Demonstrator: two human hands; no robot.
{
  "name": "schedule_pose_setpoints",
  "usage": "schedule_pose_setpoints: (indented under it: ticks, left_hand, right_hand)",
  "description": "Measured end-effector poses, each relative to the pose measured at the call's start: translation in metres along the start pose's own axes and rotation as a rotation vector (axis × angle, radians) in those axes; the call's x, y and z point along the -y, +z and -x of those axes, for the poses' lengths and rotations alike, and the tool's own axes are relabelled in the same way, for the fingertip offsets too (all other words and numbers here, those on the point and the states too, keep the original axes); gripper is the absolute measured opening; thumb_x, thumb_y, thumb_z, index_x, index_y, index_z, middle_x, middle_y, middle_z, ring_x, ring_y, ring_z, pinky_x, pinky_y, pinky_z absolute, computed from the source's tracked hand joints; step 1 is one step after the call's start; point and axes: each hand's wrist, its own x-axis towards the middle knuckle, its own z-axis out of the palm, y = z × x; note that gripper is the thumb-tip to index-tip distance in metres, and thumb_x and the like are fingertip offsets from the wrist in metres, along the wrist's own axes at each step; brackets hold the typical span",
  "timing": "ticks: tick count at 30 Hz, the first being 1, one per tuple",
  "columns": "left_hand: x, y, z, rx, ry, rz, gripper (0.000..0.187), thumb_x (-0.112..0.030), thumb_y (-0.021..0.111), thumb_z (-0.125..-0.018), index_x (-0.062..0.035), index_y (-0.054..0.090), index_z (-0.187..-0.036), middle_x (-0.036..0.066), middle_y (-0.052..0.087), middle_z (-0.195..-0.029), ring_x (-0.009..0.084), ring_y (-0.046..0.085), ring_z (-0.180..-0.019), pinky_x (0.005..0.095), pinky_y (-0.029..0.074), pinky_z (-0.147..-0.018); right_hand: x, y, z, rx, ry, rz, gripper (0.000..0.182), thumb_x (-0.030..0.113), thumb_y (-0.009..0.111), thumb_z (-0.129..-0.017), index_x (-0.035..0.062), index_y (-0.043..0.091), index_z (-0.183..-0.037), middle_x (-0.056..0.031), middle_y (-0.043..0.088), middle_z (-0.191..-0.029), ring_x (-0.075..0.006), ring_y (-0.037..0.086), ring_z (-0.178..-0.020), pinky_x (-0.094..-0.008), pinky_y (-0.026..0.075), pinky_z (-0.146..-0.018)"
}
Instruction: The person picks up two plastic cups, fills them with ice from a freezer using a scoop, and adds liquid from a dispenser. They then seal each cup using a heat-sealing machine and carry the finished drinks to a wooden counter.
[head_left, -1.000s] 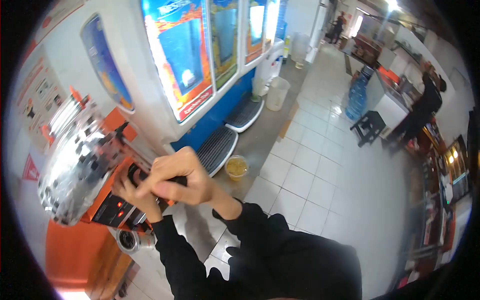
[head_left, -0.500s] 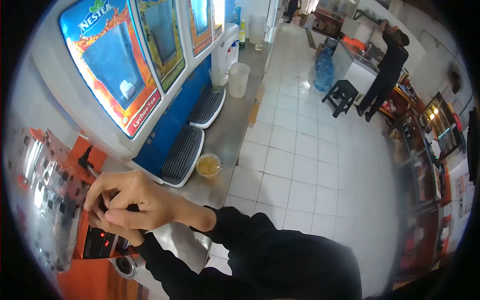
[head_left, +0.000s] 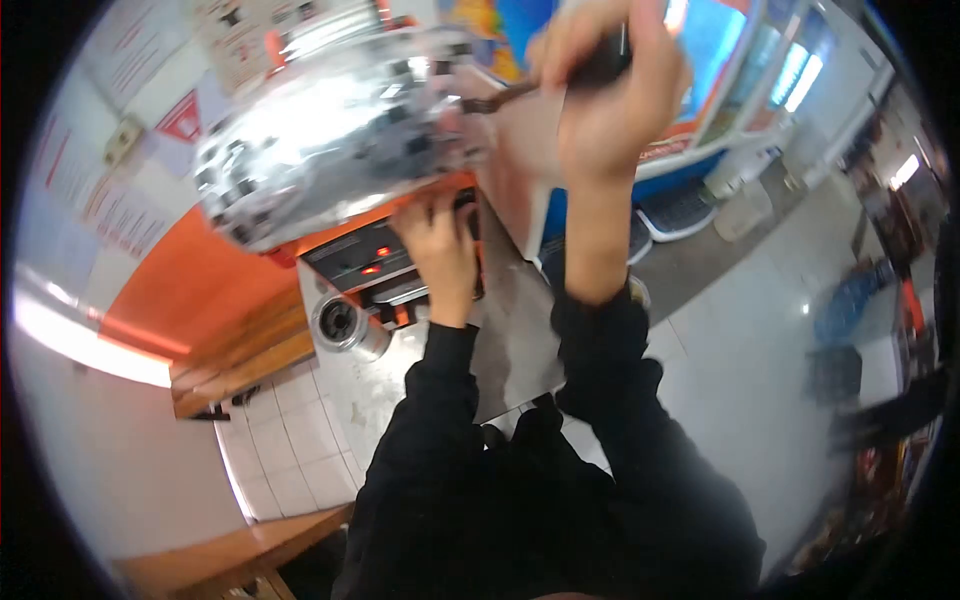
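At the top, my right hand [head_left: 615,110], blurred, is closed around the black grip [head_left: 600,62] of a lever. The lever's metal arm [head_left: 505,97] runs left to an orange sealing machine [head_left: 455,185]. Shiny silver film with black squares [head_left: 320,140] covers the machine's upper part. My left hand [head_left: 440,250] lies against the machine's front, fingers stretched up over the edge of the black control panel [head_left: 350,255], which shows red lights. Below the panel, a metal cylinder with a dark inside [head_left: 345,325] stands on the metal counter [head_left: 385,385].
Drink dispensers [head_left: 710,70] with drip trays [head_left: 680,215] stand along the counter to the right. A translucent pitcher [head_left: 745,210] is beside them. A wooden bench [head_left: 245,360] is at left. Farther right are a blurred blue water bottle [head_left: 845,305] and a dark stool [head_left: 835,375].
The view has swung left toward the sealing machine. My hands, close together before, are now apart: the right is up on the lever grip, the left at the control panel.
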Motion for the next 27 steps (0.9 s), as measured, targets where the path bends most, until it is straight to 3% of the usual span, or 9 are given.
schedule_pose_setpoints:
  ticks: [4, 10, 11, 15, 18, 20, 22, 24, 27]
  left_hand:
    - [-0.001, -0.003, 0.004, 0.011, -0.069, -0.007, 0.035, -0.009, 0.063, -0.069, -0.0045, 0.054, -0.103, 0.018, 0.046, -0.107, 0.0354, 0.042, -0.105, 0.0495, 0.021, -0.099]
    - [0.000, -0.020, 0.003, 0.061, -0.119, 0.143, 0.032, -0.002, 0.058, -0.072, -0.0065, 0.055, -0.104, 0.017, 0.049, -0.100, 0.0343, 0.047, -0.097, 0.0438, 0.032, -0.094]
    - [0.004, -0.029, 0.005, 0.057, -0.173, 0.268, 0.027, -0.002, 0.056, -0.075, -0.0045, 0.056, -0.101, 0.016, 0.051, -0.098, 0.0305, 0.050, -0.095, 0.0395, 0.036, -0.090]
    - [0.007, -0.039, 0.049, -0.331, -0.680, 0.627, 0.010, -0.004, 0.045, -0.086, 0.0002, 0.049, -0.095, 0.009, 0.053, -0.096, 0.0149, 0.052, -0.089, 0.0276, 0.043, -0.079]
    - [0.036, -0.011, 0.098, -0.807, -1.514, 1.078, 0.023, -0.011, 0.048, -0.083, -0.0055, 0.042, -0.105, 0.008, 0.048, -0.105, 0.0180, 0.046, -0.101, 0.0372, 0.037, -0.089]
    - [0.066, -0.006, 0.120, -0.696, -1.793, 1.317, 0.023, -0.020, 0.046, -0.083, -0.0081, 0.043, -0.103, 0.007, 0.047, -0.110, 0.0203, 0.044, -0.104, 0.0397, 0.032, -0.093]
    - [0.095, 0.012, 0.140, -0.696, -1.376, 1.700, 0.030, -0.026, 0.040, -0.085, -0.0073, 0.042, -0.108, 0.010, 0.043, -0.119, 0.0222, 0.042, -0.107, 0.0388, 0.031, -0.094]
    - [0.098, 0.000, 0.139, -0.688, -1.431, 1.697, 0.033, -0.028, 0.038, -0.086, -0.0059, 0.041, -0.110, 0.011, 0.041, -0.121, 0.0231, 0.041, -0.109, 0.0382, 0.031, -0.095]
    - [0.088, -0.009, 0.159, -0.644, -1.475, 1.687, 0.039, -0.034, 0.035, -0.087, -0.0045, 0.042, -0.112, 0.011, 0.043, -0.121, 0.0232, 0.042, -0.110, 0.0359, 0.031, -0.095]
  right_hand:
    - [-0.089, 0.035, -0.114, -0.125, 0.019, 0.192, 0.031, 0.030, 0.041, -0.090, 0.0074, 0.048, -0.071, -0.0001, 0.044, -0.056, -0.0074, 0.042, -0.045, -0.0205, 0.033, -0.039]
    - [-0.233, 0.024, -0.180, -0.093, 0.274, 0.568, 0.033, 0.034, 0.044, -0.086, 0.0014, 0.050, -0.092, -0.0071, 0.054, -0.065, -0.0176, 0.052, -0.054, -0.0299, 0.042, -0.047]
    - [-0.297, -0.001, -0.203, -0.023, 0.036, 0.920, 0.035, 0.034, 0.046, -0.084, 0.0011, 0.052, -0.095, -0.0128, 0.059, -0.076, -0.0235, 0.056, -0.067, -0.0395, 0.044, -0.059]
    - [-0.348, -0.005, -0.206, -0.055, 0.143, 1.143, 0.031, 0.022, 0.058, -0.075, -0.0071, 0.047, -0.076, -0.0146, 0.055, -0.069, -0.0227, 0.054, -0.055, -0.0333, 0.046, -0.054]
    - [-0.315, 0.001, -0.208, 0.248, 0.484, 1.055, 0.042, 0.026, 0.061, -0.073, -0.0081, 0.048, -0.095, -0.0118, 0.059, -0.078, -0.0229, 0.059, -0.065, -0.0383, 0.050, -0.064]
    - [-0.308, -0.012, -0.208, 0.297, 1.074, 0.189, 0.043, 0.021, 0.057, -0.076, -0.0081, 0.048, -0.106, -0.0149, 0.057, -0.099, -0.0243, 0.057, -0.089, -0.0352, 0.044, -0.080]
    - [-0.250, -0.002, -0.170, 0.332, 0.928, 0.339, 0.058, 0.033, 0.055, -0.077, 0.0029, 0.032, -0.121, -0.0152, 0.038, -0.119, -0.0262, 0.035, -0.110, -0.0332, 0.029, -0.092]
    - [-0.146, 0.023, -0.108, 0.302, 0.691, 0.426, 0.075, 0.044, 0.053, -0.079, 0.0139, 0.015, -0.136, -0.0155, 0.018, -0.139, -0.0280, 0.013, -0.130, -0.0312, 0.014, -0.105]
    - [-0.033, 0.048, -0.017, 0.124, 0.430, 0.391, 0.064, 0.030, 0.055, -0.081, 0.0006, 0.028, -0.130, -0.0162, 0.033, -0.131, -0.0225, 0.034, -0.119, -0.0338, 0.026, -0.098]
